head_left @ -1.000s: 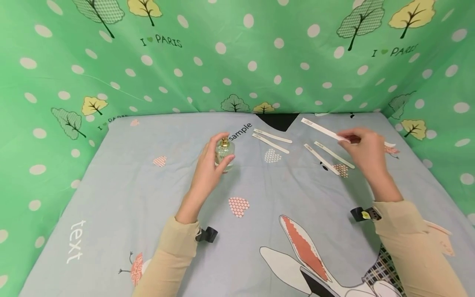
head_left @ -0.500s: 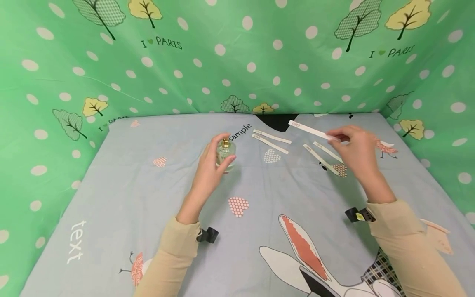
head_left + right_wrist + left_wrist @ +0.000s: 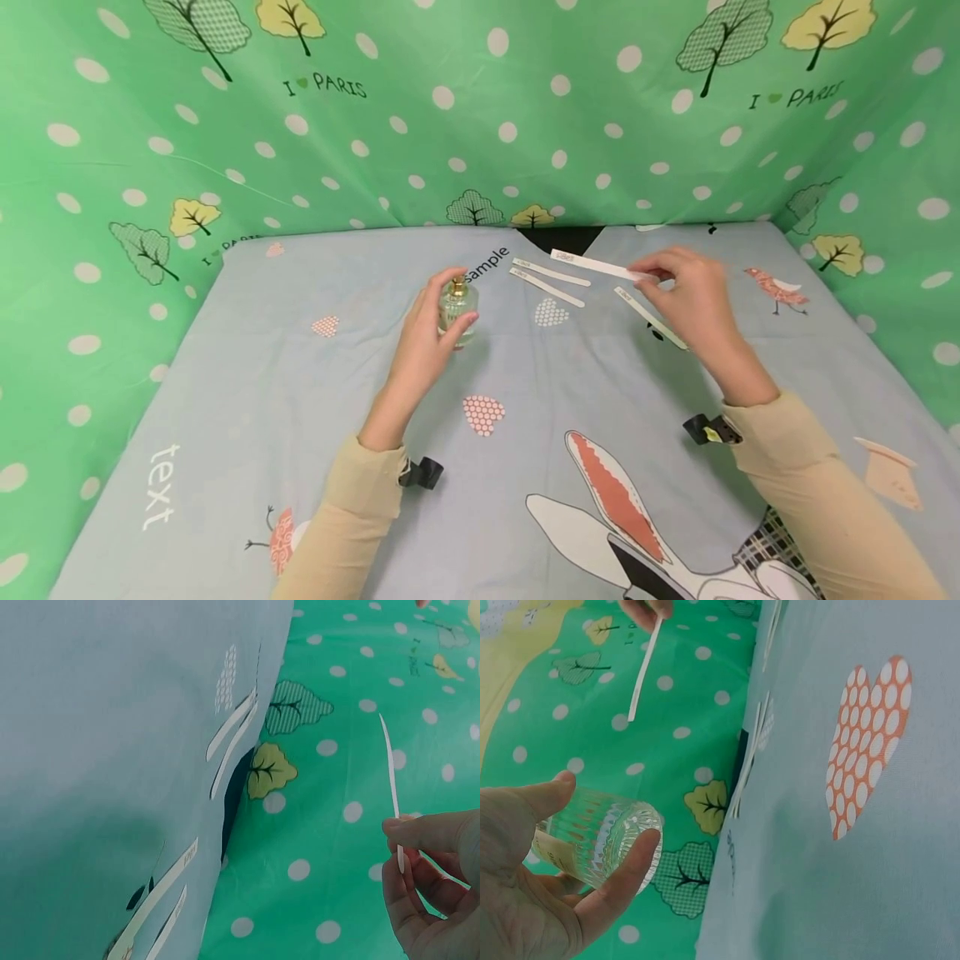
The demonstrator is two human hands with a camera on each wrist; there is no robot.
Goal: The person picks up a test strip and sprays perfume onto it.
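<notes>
My left hand [image 3: 429, 333] holds a clear ribbed glass perfume bottle [image 3: 458, 310] upright above the table, with a fingertip by its gold spray top. In the left wrist view the bottle [image 3: 604, 836] shows its glass base and pale green tint. Between thumb and fingers, my right hand [image 3: 690, 304] pinches one end of a white paper test strip [image 3: 592, 264]. This strip [image 3: 391, 765] points left toward the bottle, apart from it, with small print at its far end. Two similar strips [image 3: 547, 287] lie left of the right hand; another strip [image 3: 648, 317] lies below it.
A grey-blue printed cloth [image 3: 300, 400] covers the table. Green dotted fabric [image 3: 420, 108] hangs behind and at both sides. The right wrist view shows a further loose strip [image 3: 166, 922], which the right hand hides in the head view.
My right hand has moved left with the pinched strip, bringing it nearer the bottle and over one of the lying strips. My left hand and the bottle have stayed nearly still.
</notes>
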